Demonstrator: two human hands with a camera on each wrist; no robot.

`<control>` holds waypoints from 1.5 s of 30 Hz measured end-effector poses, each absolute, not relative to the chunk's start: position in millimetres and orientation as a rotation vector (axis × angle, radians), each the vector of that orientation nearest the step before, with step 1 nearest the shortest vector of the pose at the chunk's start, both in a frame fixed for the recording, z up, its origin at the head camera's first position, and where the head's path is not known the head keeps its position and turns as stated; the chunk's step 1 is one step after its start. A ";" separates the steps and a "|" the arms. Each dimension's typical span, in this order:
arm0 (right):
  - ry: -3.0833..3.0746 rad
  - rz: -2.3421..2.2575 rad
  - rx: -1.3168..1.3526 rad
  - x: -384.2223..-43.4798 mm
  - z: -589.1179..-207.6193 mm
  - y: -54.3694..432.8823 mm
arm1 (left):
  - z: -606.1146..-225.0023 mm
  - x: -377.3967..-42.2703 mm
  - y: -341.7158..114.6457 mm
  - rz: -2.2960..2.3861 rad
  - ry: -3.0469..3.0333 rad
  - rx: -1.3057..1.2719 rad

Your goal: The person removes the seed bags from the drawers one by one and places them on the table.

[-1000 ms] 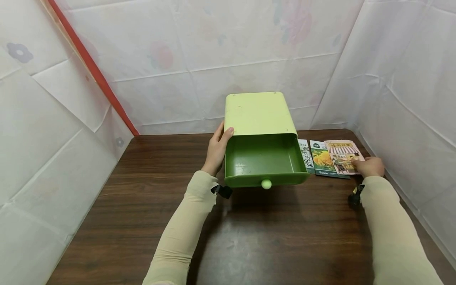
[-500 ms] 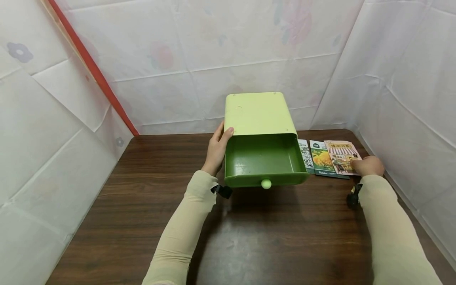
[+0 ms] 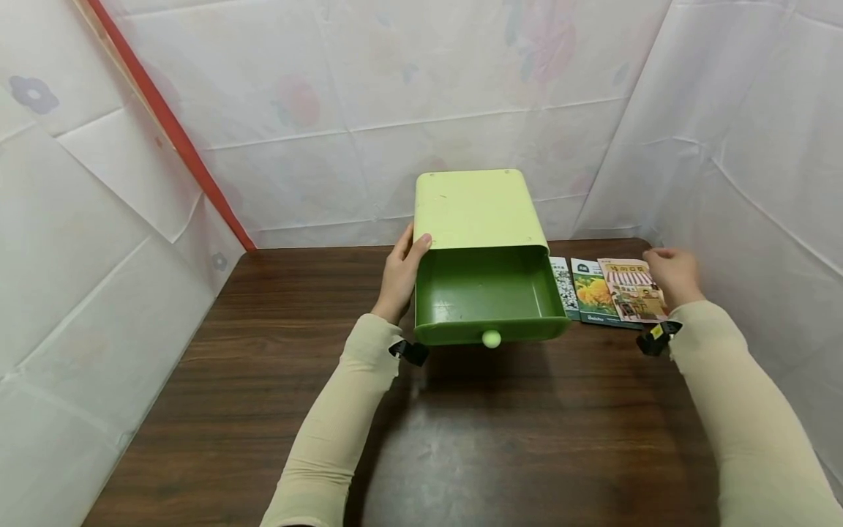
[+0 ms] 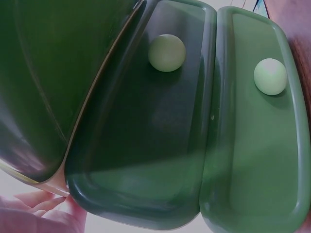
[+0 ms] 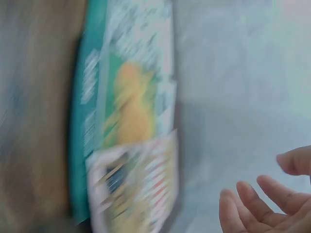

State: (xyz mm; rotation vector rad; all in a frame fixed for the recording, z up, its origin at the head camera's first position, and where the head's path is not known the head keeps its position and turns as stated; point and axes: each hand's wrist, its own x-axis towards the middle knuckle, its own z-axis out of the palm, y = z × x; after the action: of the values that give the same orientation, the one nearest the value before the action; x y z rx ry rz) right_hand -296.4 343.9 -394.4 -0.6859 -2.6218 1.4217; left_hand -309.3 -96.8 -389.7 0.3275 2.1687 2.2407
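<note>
A light-green desktop drawer cabinet (image 3: 477, 208) stands at the back of the table. Its top drawer (image 3: 454, 334) is pulled out, its dark-green inside bare. My left hand (image 3: 397, 282) holds the cabinet's left side, thumb at the top front corner. The left wrist view shows two closed drawer fronts (image 4: 141, 121) with round knobs (image 4: 166, 53). Beside the cabinet lie a pink card (image 3: 632, 289) with a striped awning, a yellow-flower leaflet (image 3: 595, 293) under it and a black-and-white patterned one (image 3: 564, 285). My right hand (image 3: 675, 277) is over the pink card's right side, loosely curled, holding nothing.
The dark wood table (image 3: 276, 380) extends in front and to the left. White patterned sheeting (image 3: 316, 146) hangs behind and along both sides, close to my right arm. A red strip (image 3: 178, 132) runs down the back left corner.
My right hand has let go of the pink card's right edge and moved up and away from it. The left hand, cabinet and pulled-out drawer stay as they were.
</note>
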 end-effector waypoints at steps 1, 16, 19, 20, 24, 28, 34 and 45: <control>-2.612 1.429 -0.632 -297.0 -388.3 337.9 | -389.9 -309.3 -96.5 2.242 2.173 0.329; -2.557 1.564 -0.047 -256.9 -311.9 245.4 | -390.0 -310.5 -95.3 2.245 2.195 0.303; -2.571 1.644 0.044 -244.5 -303.3 227.7 | -390.7 -311.1 -95.9 2.245 2.191 0.298; -2.589 1.652 0.063 -240.1 -300.9 222.2 | -390.9 -311.1 -96.0 2.247 2.189 0.298; -2.643 1.652 0.143 -223.5 -295.4 202.3 | -391.6 -310.6 -96.3 2.251 2.181 0.300; -2.647 1.686 0.297 -208.6 -295.4 187.9 | -391.4 -310.1 -96.1 2.254 2.185 0.299; -2.647 1.807 0.508 -191.6 -301.3 174.2 | -390.7 -308.9 -95.6 2.261 2.175 0.297; -2.674 1.741 0.604 -169.0 -308.6 166.6 | -384.3 -306.0 -96.3 2.222 2.151 0.298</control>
State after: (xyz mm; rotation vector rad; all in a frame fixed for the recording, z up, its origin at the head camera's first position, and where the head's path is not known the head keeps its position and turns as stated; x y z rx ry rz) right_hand -169.0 166.6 -308.6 0.6038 -2.6744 1.7407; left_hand -306.0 -96.3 -384.3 0.2978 2.1510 2.2215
